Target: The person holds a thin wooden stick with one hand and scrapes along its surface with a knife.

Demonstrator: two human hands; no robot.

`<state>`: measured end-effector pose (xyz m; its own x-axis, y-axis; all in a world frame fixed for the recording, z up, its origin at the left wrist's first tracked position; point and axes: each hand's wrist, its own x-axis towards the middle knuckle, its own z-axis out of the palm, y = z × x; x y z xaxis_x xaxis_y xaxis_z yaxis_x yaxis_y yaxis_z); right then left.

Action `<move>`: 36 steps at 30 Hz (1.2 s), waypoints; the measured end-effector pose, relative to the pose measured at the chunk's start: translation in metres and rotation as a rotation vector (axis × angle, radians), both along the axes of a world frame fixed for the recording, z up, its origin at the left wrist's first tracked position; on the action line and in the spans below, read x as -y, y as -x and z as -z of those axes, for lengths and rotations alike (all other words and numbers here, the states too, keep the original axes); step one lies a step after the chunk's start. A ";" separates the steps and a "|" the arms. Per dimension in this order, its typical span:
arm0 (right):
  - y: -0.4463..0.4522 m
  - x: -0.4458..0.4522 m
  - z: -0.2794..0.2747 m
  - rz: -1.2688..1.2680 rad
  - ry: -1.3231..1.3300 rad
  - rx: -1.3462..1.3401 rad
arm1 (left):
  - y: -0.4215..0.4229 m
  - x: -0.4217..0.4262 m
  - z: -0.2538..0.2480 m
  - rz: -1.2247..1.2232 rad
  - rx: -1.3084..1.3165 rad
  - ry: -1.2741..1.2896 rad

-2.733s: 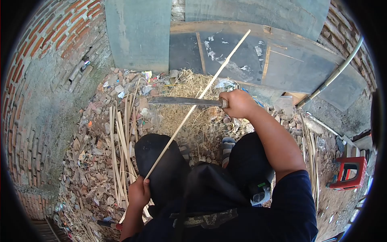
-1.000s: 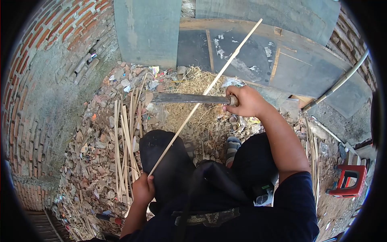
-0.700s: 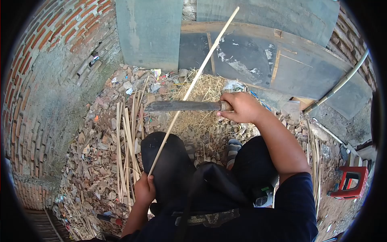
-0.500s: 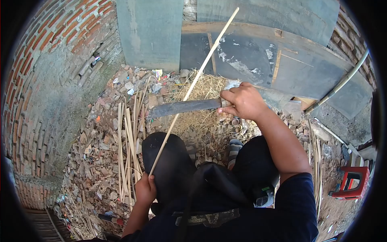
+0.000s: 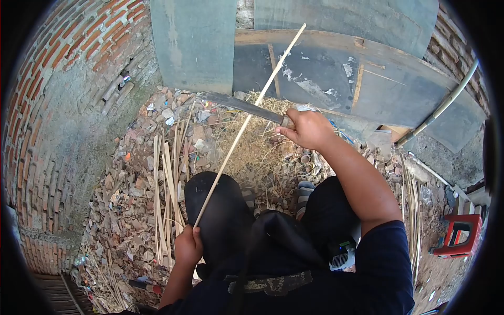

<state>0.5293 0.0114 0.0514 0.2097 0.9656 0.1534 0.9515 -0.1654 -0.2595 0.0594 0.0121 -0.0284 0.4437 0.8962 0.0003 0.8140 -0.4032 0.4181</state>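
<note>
One stick (image 5: 239,139), across the left knee (image 5: 203,186), left hand (image 5: 188,247) clasping its near end; one knife (image 5: 236,104), right hand (image 5: 310,128) gripping, crosses it beyond the knee, apparently for scraping, next stroke needing steady hold.

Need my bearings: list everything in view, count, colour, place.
held strip: 1, pale, centre
machete: 1, dark grey, crossing held strip
loose strips: many, tan, both sides
shavings: 1 heap, yellowish, ahead
rubble: many, brownish, underfoot
panels: several, greyish, ahead
brick walls: 2, reddish, left, right
pole: 1, pale, right
stool: 1, red, far right
vented box: 1, grey, lower right
knees: 2, black cloth, below
left hand: 1, bare, gripping held strip
right hand: 1, bare, gripping machete
</note>
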 end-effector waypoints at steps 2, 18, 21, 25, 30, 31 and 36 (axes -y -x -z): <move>0.006 0.006 -0.009 -0.009 0.102 -0.019 | 0.003 -0.001 0.000 0.006 0.001 -0.009; 0.012 0.005 0.002 -0.073 0.274 0.017 | 0.005 0.000 -0.007 0.059 0.007 0.021; -0.021 -0.005 0.019 0.044 0.189 -0.118 | 0.008 -0.001 -0.008 0.091 0.038 0.070; -0.030 -0.006 0.028 0.120 0.111 -0.162 | 0.007 -0.002 -0.015 0.074 0.022 0.061; 0.010 0.008 0.001 -0.018 0.297 -0.042 | 0.002 0.002 -0.012 0.052 -0.030 0.022; 0.015 0.007 -0.002 -0.013 0.306 0.013 | 0.002 0.001 -0.009 0.049 -0.029 0.014; -0.025 -0.011 0.018 0.128 0.212 -0.129 | 0.001 0.001 -0.013 0.040 -0.055 -0.015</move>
